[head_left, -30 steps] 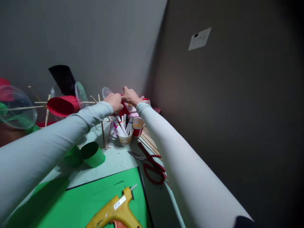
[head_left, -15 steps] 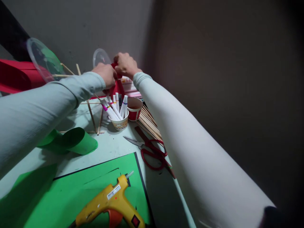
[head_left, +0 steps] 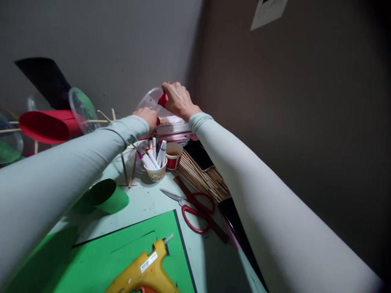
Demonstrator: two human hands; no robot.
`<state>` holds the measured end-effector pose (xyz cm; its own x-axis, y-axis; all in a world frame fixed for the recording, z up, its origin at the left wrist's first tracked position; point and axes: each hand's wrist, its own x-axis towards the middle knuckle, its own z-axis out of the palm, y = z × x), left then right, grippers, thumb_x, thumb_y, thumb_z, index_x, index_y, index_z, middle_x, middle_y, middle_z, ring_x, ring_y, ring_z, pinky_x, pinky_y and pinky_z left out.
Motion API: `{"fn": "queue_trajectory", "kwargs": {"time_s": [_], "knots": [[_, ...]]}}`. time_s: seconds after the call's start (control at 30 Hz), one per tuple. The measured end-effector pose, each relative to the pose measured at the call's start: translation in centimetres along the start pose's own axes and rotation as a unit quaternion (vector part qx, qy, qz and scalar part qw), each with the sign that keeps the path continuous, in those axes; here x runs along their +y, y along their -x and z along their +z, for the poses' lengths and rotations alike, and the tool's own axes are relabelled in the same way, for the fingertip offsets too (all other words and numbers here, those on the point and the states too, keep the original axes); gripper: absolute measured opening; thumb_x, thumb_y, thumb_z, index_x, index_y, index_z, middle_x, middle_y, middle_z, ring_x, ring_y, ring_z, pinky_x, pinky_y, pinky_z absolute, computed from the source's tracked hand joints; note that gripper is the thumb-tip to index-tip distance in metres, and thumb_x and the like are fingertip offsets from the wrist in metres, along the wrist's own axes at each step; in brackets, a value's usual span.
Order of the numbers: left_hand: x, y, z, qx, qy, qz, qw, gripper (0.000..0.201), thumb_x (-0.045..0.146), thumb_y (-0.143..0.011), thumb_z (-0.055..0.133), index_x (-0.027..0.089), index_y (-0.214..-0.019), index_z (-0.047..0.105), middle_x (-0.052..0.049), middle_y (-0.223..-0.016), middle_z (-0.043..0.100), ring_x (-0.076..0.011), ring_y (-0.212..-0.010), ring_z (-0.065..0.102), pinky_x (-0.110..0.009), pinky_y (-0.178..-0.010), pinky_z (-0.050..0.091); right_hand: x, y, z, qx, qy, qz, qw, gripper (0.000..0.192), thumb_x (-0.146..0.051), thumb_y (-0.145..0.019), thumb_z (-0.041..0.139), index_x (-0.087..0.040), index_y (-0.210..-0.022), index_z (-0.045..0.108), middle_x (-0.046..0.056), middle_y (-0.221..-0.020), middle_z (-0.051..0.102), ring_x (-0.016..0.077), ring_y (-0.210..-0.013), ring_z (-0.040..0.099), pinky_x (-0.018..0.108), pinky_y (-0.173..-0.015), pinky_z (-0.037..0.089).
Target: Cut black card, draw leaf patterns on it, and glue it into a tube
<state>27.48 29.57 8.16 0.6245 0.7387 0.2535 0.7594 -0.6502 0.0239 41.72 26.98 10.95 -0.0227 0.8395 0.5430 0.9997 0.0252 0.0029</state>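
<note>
My right hand (head_left: pixel 179 101) is closed on a piece of red paper (head_left: pixel 163 100), high at the back of the table. Lower and to the left, my left hand (head_left: pixel 148 117) is curled, with a bit of red at its fingertips; most of its fingers are hidden. Behind both hands stands a clear plastic disc (head_left: pixel 149 97). A white and pink packet (head_left: pixel 173 126) lies just below my right hand. Under my left hand are a paper cup of markers (head_left: pixel 156 174) and a red and white paper cup (head_left: pixel 174 161) with brownish contents.
Wooden sticks (head_left: pixel 200 179), a black phone-like slab (head_left: pixel 198 156) and red-handled scissors (head_left: pixel 195 211) lie on the right. A yellow glue gun (head_left: pixel 146 270) rests on green sheets (head_left: pixel 100 260). Green paper tubes (head_left: pixel 110 197) and a stick frame with a red paper tube (head_left: pixel 50 125) occupy the left.
My hands have moved apart, the right one up and to the right of the left. The red paper hanging below them no longer shows, and the packet is more visible. The view has shifted.
</note>
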Motion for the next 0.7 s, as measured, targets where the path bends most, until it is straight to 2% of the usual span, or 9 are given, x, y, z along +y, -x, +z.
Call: {"fn": "queue_trajectory", "kwargs": {"time_s": [0.13, 0.2, 0.3, 0.37, 0.43, 0.57, 0.63, 0.7], "knots": [[-0.2, -0.3, -0.9, -0.052, -0.042, -0.024, 0.997, 0.030, 0.035, -0.097, 0.057, 0.012, -0.111, 0.068, -0.008, -0.120, 0.068, -0.0254, -0.108, 0.066, -0.043, -0.094, 0.052, 0.2, 0.8, -0.7, -0.020, 0.010, -0.026, 0.999, 0.031, -0.013, -0.087, 0.056, -0.013, -0.118, 0.054, 0.018, -0.117, 0.059, 0.0339, -0.111, 0.056, 0.047, -0.092, 0.043], [-0.1, -0.2, -1.1, -0.060, -0.042, -0.019, 0.997, 0.030, 0.034, -0.099, 0.054, 0.015, -0.120, 0.063, -0.007, -0.124, 0.064, -0.0247, -0.108, 0.065, -0.043, -0.093, 0.053, 0.4, 1.3, -1.1, -0.035, 0.012, -0.032, 0.999, 0.032, -0.013, -0.085, 0.059, -0.014, -0.116, 0.056, 0.016, -0.113, 0.061, 0.0321, -0.107, 0.058, 0.046, -0.090, 0.045], [0.4, 0.1, -1.4, -0.052, -0.032, -0.013, 0.998, 0.038, 0.035, -0.093, 0.064, 0.019, -0.127, 0.059, -0.010, -0.126, 0.063, -0.0253, -0.105, 0.065, -0.047, -0.087, 0.057, 0.7, 2.2, -1.6, -0.052, 0.018, -0.029, 0.998, 0.028, -0.017, -0.085, 0.064, -0.016, -0.113, 0.060, 0.011, -0.106, 0.065, 0.0285, -0.101, 0.061, 0.043, -0.086, 0.049], [1.0, 0.5, -1.8, -0.023, -0.027, -0.007, 0.999, 0.036, 0.035, -0.093, 0.064, 0.018, -0.125, 0.060, -0.010, -0.126, 0.063, -0.0253, -0.105, 0.065, -0.047, -0.088, 0.056, 0.9, 2.9, -1.9, -0.053, 0.028, -0.013, 0.998, 0.027, -0.026, -0.090, 0.065, -0.016, -0.115, 0.061, 0.009, -0.109, 0.066, 0.0256, -0.100, 0.063, 0.043, -0.086, 0.052], [1.7, 1.1, -2.6, 0.031, -0.024, 0.010, 0.999, 0.036, 0.035, -0.094, 0.063, 0.018, -0.125, 0.060, -0.010, -0.127, 0.062, -0.0266, -0.110, 0.063, -0.049, -0.092, 0.054, 1.0, 3.6, -2.0, -0.044, 0.041, 0.016, 0.998, 0.031, -0.034, -0.094, 0.064, -0.017, -0.119, 0.061, 0.008, -0.118, 0.064, 0.0242, -0.103, 0.064, 0.044, -0.087, 0.053], [3.2, 1.8, -4.4, 0.155, -0.017, 0.045, 0.987, 0.034, 0.023, -0.097, 0.051, 0.019, -0.131, 0.057, -0.016, -0.142, 0.050, -0.0349, -0.138, 0.039, -0.054, -0.108, 0.037, 0.5, 5.1, -1.9, -0.007, 0.068, 0.051, 0.996, 0.033, -0.037, -0.096, 0.063, -0.016, -0.121, 0.061, 0.010, -0.125, 0.062, 0.0262, -0.110, 0.062, 0.046, -0.090, 0.053], [3.4, 1.5, -4.8, 0.169, -0.012, 0.047, 0.984, 0.038, 0.022, -0.093, 0.057, 0.018, -0.130, 0.057, -0.018, -0.142, 0.050, -0.0383, -0.138, 0.038, -0.056, -0.108, 0.034, 0.0, 5.7, -1.7, 0.017, 0.079, 0.050, 0.996, 0.033, -0.038, -0.096, 0.063, -0.016, -0.121, 0.061, 0.010, -0.125, 0.062, 0.0266, -0.111, 0.062, 0.047, -0.091, 0.053], [3.3, 0.7, -4.7, 0.154, -0.002, 0.037, 0.987, 0.038, 0.028, -0.090, 0.065, 0.017, -0.126, 0.060, -0.016, -0.133, 0.057, -0.0357, -0.125, 0.052, -0.055, -0.101, 0.043, -0.5, 6.2, -1.3, 0.037, 0.087, 0.041, 0.995, 0.034, -0.037, -0.096, 0.063, -0.017, -0.122, 0.061, 0.010, -0.126, 0.062, 0.0269, -0.113, 0.062, 0.049, -0.093, 0.052]]}}
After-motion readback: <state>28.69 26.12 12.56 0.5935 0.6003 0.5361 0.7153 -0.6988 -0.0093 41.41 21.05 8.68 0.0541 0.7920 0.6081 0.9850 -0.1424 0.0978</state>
